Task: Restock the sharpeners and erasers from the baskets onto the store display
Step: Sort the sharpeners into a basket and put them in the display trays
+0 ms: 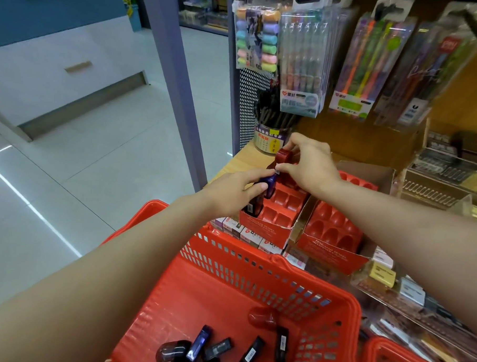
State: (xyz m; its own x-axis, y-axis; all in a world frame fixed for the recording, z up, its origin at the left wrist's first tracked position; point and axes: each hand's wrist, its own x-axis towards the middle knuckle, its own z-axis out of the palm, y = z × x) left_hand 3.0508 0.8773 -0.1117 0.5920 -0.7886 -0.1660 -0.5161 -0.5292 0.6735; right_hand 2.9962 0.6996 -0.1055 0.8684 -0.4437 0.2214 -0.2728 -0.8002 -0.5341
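Nearest to the camera stands a red basket (254, 285) with slotted walls, and on its floor several loose sharpeners (280, 345) lie in a heap, dark, blue and red ones mixed. A second red basket (393, 360) shows only its corner at the lower right.

Behind the first basket, on the wooden shelf (243, 159), there are two red display trays. The left tray (280, 210) has many free compartments, and the right tray (331, 228) also shows open round compartments.

Both arms reach over the basket to the left tray. The left hand (237, 193) holds a blue sharpener (270, 183) between thumb and curled fingers, at the left edge of this tray; whether the sharpener already sits in a compartment I cannot tell. The right hand (306, 164) pinches a red sharpener (285, 155) with thumb and fingertips, above the back part of the same tray. The two hands are almost touching.

Small boxed erasers (246, 233) stand in a row in front of the trays. A tub of dark pens (272, 127) stands behind, and packs of coloured pens (303, 57) hang above.
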